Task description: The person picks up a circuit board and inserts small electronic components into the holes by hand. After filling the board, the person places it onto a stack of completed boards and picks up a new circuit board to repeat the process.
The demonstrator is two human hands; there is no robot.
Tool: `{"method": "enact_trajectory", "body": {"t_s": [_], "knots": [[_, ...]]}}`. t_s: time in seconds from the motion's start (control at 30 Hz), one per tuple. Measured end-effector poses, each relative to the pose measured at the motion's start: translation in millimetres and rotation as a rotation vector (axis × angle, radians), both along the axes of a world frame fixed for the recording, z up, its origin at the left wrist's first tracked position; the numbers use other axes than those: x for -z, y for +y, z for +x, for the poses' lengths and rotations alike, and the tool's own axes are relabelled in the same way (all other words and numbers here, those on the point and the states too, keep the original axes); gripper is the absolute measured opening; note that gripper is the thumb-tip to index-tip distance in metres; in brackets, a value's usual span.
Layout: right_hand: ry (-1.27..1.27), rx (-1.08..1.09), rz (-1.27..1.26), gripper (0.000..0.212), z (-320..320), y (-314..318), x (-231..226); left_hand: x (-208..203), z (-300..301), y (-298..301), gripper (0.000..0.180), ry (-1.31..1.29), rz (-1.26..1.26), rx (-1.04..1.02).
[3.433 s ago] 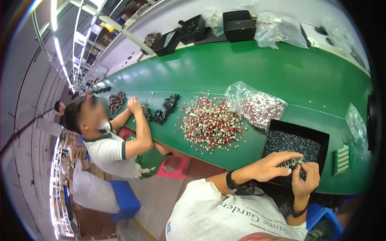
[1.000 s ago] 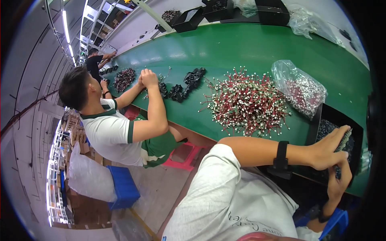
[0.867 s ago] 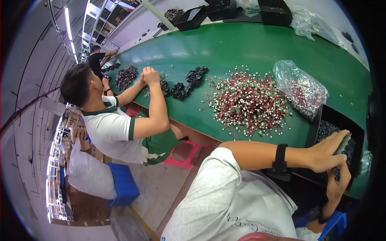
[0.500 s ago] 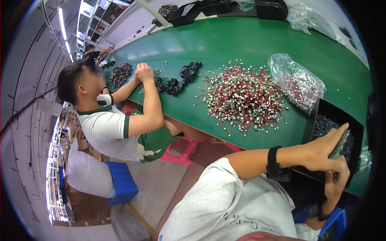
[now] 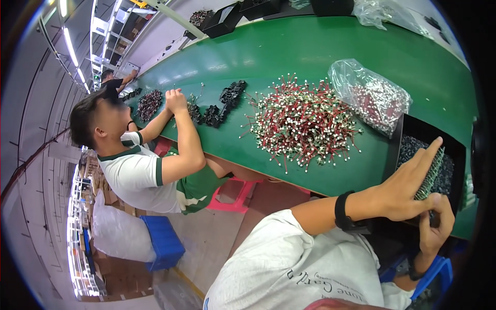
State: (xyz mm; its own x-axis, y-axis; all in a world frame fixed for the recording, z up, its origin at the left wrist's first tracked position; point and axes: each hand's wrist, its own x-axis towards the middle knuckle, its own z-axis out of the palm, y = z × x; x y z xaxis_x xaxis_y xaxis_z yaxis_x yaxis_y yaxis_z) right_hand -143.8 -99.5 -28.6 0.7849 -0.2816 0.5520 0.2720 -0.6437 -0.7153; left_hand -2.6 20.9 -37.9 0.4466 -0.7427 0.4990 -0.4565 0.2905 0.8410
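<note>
My left hand (image 5: 405, 194), with a black band on its wrist, grips a thin green panel (image 5: 431, 175) with rows of small light points, perhaps a circuit board. Its index finger stretches along the panel's upper edge. My right hand (image 5: 438, 225) is at the panel's lower end, its fingers bent and pinched close to my left thumb. Whatever lies between those fingertips is too small to make out. Both hands are over the near side of a black box (image 5: 395, 155) filled with small dark parts (image 5: 442, 178).
A heap of red-wired white connectors (image 5: 305, 124) lies on the green table (image 5: 248, 57), beside a clear bag (image 5: 372, 98) of similar pieces. To the left, a co-worker (image 5: 139, 165) sits handling parts near black pieces (image 5: 225, 106). A blue stool (image 5: 436, 276) stands at lower right.
The view has shifted slightly. My hands still hold the panel, which now shows more of its green face. The co-worker's raised hands have moved slightly.
</note>
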Motion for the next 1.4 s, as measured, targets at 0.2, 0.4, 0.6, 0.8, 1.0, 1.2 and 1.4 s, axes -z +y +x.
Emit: {"method": "enact_trajectory", "body": {"t_s": [0.2,0.4,0.6,0.8,1.0,1.2,1.4], "knots": [[-0.04,0.01,-0.079,0.017,13.2,18.0,-9.0,-5.0,-3.6,3.6,0.11,-0.012,0.084,0.033],[0.057,-0.004,0.032,0.017,4.4,14.2,-1.5,-2.6,-2.0,4.9,0.121,-0.013,0.1,0.0],[0.056,-0.122,-0.042,0.021,10.4,11.0,-9.5,7.5,-3.7,4.1,0.14,-0.079,0.105,-0.056],[-0.03,-0.027,0.01,0.025,-0.2,6.5,4.2,-6.1,0.5,0.0,0.143,-0.028,0.154,0.011],[0.011,0.004,0.08,0.028,-8.4,4.5,1.7,-14.5,10.4,5.2,0.132,-0.042,0.292,0.1],[-0.076,-0.143,0.097,0.031,24.6,1.4,-15.3,-19.5,18.4,3.8,0.122,-0.155,0.151,0.079],[-0.163,-0.139,0.147,0.035,24.2,0.6,-17.0,-25.9,5.4,-1.2,0.125,0.272,0.199,0.101]]}}
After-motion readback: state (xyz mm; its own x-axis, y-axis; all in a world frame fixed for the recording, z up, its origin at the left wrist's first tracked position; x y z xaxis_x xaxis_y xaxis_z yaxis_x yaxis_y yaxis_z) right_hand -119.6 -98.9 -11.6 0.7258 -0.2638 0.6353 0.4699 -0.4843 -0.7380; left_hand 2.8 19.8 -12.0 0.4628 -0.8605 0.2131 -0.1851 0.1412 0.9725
